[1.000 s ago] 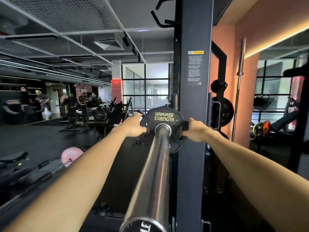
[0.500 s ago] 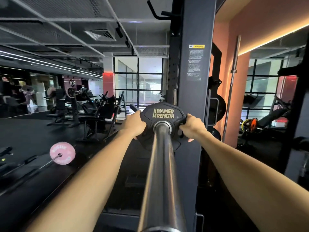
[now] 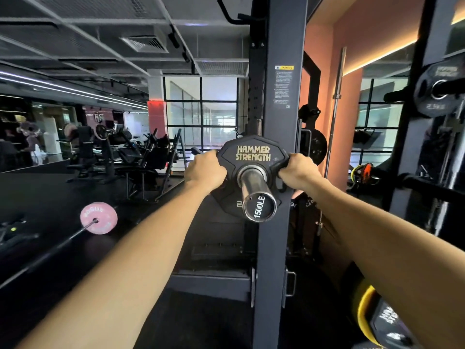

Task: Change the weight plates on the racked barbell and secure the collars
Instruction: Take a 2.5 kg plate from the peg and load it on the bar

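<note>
Both hands gripped the black plate [image 3: 253, 157] on the barbell sleeve [image 3: 255, 187], left hand [image 3: 205, 170] and right hand [image 3: 299, 171] curled round opposite edges. I saw no collar; pulled unevenly, it looked likely to bind or drop off the end.

2 hands [image 3: 205, 170] [image 3: 299, 172], 1 plate [image 3: 253, 153], 1 bar [image 3: 259, 205]

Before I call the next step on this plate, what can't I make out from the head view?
- Black plate: weight marking, hidden by the barbell sleeve.
- Collar: none visible; anything behind the plate is hidden.
- Left hand and right hand: fingertips wrap behind the plate.
- Warning label: print too small.
</note>
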A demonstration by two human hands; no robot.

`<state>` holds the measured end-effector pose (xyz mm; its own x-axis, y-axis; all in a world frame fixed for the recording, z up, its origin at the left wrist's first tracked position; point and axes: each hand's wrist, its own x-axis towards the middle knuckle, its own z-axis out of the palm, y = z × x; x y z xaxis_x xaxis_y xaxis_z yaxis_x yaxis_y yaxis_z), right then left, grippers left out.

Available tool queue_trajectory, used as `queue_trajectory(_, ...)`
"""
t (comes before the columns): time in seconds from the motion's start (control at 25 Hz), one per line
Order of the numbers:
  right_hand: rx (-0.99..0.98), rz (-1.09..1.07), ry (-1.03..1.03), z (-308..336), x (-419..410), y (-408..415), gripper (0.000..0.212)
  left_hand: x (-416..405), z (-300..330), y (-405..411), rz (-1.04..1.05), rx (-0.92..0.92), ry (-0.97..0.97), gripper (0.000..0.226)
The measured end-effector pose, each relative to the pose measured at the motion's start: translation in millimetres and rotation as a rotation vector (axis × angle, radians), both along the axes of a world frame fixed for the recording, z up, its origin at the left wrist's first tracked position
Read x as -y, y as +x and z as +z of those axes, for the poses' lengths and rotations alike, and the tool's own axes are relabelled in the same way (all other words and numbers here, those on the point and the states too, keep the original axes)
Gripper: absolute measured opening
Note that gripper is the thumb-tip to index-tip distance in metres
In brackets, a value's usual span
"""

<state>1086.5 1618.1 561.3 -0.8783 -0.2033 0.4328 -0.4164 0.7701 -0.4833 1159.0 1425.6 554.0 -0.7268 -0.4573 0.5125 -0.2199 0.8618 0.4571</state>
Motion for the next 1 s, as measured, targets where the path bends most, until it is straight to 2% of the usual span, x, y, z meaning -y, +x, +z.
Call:
queue_trajectory(0.32,-0.012,0.027,-0.044,-3,-41,107,0.008,-39,2,113,-0.028,-0.030,-0.049,0.025)
queue_trajectory(0.48,-0.015,0.035,-0.028,-2,-54,136,0.010,-50,1,142,-0.023,-0.038,-0.063,0.029)
queue_trajectory(0.88,-0.053,0.070,-0.035,27,-92,137,0.011,-88,40,162,0.002,-0.026,-0.210,0.042)
queue_trajectory(1.0,-0.102,0.082,-0.052,47,-124,121,0.011,-121,60,148,0.001,-0.064,-0.220,0.038)
